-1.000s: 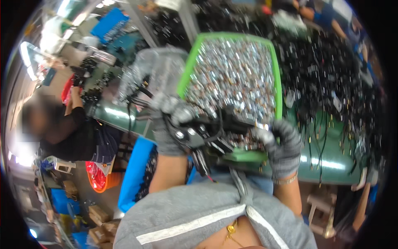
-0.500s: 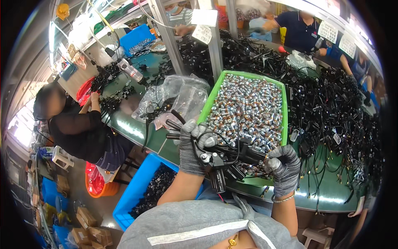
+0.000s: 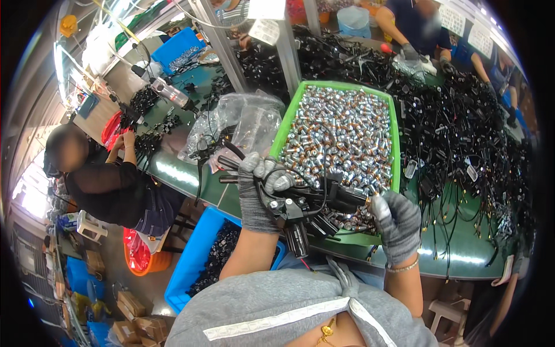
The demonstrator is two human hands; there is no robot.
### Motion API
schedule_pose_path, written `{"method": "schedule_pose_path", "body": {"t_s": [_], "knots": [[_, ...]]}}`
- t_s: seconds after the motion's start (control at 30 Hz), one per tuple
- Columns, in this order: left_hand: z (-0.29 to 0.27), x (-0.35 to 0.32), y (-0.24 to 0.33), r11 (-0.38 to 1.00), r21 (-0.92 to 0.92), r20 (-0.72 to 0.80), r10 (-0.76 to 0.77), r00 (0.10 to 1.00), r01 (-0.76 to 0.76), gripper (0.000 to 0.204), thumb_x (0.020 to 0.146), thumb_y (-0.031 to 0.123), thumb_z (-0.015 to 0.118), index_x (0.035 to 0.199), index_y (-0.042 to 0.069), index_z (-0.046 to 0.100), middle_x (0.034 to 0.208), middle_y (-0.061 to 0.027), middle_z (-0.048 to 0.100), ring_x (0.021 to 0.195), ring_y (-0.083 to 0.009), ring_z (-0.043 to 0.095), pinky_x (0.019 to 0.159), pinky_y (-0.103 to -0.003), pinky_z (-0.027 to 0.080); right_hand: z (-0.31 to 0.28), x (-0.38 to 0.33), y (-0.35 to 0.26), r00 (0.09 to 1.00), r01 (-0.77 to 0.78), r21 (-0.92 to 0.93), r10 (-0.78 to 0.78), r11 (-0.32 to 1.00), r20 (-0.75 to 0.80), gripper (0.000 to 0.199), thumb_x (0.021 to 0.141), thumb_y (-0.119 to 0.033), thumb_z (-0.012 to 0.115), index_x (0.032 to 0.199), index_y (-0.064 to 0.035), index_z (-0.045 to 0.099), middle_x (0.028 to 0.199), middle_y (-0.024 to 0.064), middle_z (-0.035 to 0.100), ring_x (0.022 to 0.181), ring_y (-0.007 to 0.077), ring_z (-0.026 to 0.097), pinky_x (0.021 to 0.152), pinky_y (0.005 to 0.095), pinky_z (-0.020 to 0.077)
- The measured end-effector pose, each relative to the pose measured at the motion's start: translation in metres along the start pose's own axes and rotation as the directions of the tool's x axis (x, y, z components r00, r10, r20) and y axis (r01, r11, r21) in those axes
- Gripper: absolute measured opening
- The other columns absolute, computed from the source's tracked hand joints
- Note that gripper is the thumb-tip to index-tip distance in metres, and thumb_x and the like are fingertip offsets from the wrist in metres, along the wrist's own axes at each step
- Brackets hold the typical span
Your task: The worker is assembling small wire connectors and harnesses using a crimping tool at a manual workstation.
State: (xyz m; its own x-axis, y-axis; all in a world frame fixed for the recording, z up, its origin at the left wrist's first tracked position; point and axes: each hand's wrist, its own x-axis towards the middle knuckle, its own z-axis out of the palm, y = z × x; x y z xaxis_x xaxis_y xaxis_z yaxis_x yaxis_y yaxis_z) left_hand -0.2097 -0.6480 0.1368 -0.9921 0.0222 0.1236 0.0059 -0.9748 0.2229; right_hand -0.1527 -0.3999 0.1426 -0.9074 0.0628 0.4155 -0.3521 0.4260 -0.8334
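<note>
My left hand (image 3: 257,191), in a grey knit glove, is closed around several black brake levers (image 3: 295,208) with cables looping from them. The levers lie across the near side of a green basket (image 3: 396,139), which is full of small silver metal fittings (image 3: 341,124) with copper-coloured rings. My right hand (image 3: 399,222), gloved the same way, pinches a small metal fitting (image 3: 368,200) at the right end of a black lever body. The fingertips partly hide this fitting; I cannot tell how far it sits in the lever.
A heap of black cabled parts (image 3: 462,144) covers the right of the green table. Clear plastic bags (image 3: 243,118) lie left of the basket. A blue bin (image 3: 179,277) of black parts stands below the table edge. One person (image 3: 115,179) works at left; others stand across the table.
The view has tilted, so most things sit higher. My right fingertips have moved up along the lever's end, and the fitting shows there. Across the table, a person's gloved hands have lowered to a plastic bag.
</note>
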Motion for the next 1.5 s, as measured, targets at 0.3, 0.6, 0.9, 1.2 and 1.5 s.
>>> {"method": "schedule_pose_path", "body": {"t_s": [0.3, 0.6, 0.9, 1.2, 1.5], "knots": [[-0.014, 0.016, 0.018, 0.999, 0.043, 0.111, -0.031, 0.993, 0.026, 0.024, 0.091, 0.018, 0.056, 0.069, 0.011, 0.049, 0.061, 0.0026, 0.047, 0.041, -0.0080, 0.035, 0.044, -0.026, 0.039, 0.005, 0.006, 0.006, 1.000, 0.007, 0.378, 0.005, 0.926, -0.030, 0.031, 0.071, -0.007, 0.080, 0.098, -0.0034, 0.066, 0.092, 0.0064, 0.069, 0.078, 0.0125, 0.062, 0.075, 0.0263, 0.0518], [-0.007, 0.022, 0.014, 0.981, -0.065, 0.061, -0.180, 0.982, 0.183, 0.029, 0.088, 0.019, 0.056, 0.061, 0.013, 0.047, 0.055, 0.0032, 0.044, 0.041, -0.0090, 0.037, 0.045, -0.025, 0.039, -0.013, 0.017, 0.005, 0.954, -0.287, 0.178, 0.266, 0.941, 0.137, 0.023, 0.079, -0.028, 0.075, 0.085, -0.0058, 0.070, 0.066, 0.0041, 0.062, 0.056, 0.0135, 0.055, 0.051, 0.0277, 0.0463], [-0.007, 0.030, 0.056, 0.997, 0.054, -0.032, 0.053, 0.998, -0.051, 0.025, 0.086, 0.017, 0.057, 0.064, 0.013, 0.046, 0.062, 0.0051, 0.049, 0.043, -0.0079, 0.038, 0.047, -0.024, 0.039, -0.018, 0.038, 0.027, 0.898, 0.401, -0.487, -0.230, 0.775, 0.374, 0.018, 0.066, -0.013, 0.078, 0.083, -0.0093, 0.071, 0.080, 0.0039, 0.064, 0.080, 0.0227, 0.057, 0.078, 0.0359, 0.0484], [0.003, 0.041, 0.049, 0.997, 0.070, -0.005, 0.022, 1.000, -0.022, 0.024, 0.086, 0.017, 0.057, 0.066, 0.014, 0.046, 0.061, 0.0053, 0.049, 0.043, -0.0078, 0.038, 0.048, -0.024, 0.040, -0.023, 0.042, 0.027, 0.860, 0.376, -0.567, -0.048, 0.733, 0.508, 0.028, 0.067, -0.011, 0.077, 0.093, -0.0090, 0.068, 0.089, 0.0072, 0.062, 0.088, 0.0261, 0.055, 0.085, 0.0378, 0.0461], [-0.003, 0.037, 0.049, 0.993, 0.111, -0.017, 0.042, 0.999, -0.040, 0.020, 0.087, 0.017, 0.055, 0.069, 0.013, 0.047, 0.058, 0.0051, 0.048, 0.042, -0.0077, 0.039, 0.049, -0.024, 0.040, -0.017, 0.043, 0.041, 0.834, 0.398, -0.332, -0.186, 0.856, 0.519, 0.020, 0.071, -0.007, 0.075, 0.090, -0.0053, 0.067, 0.082, 0.0069, 0.063, 0.081, 0.0236, 0.059, 0.078, 0.0364, 0.0491]]}}
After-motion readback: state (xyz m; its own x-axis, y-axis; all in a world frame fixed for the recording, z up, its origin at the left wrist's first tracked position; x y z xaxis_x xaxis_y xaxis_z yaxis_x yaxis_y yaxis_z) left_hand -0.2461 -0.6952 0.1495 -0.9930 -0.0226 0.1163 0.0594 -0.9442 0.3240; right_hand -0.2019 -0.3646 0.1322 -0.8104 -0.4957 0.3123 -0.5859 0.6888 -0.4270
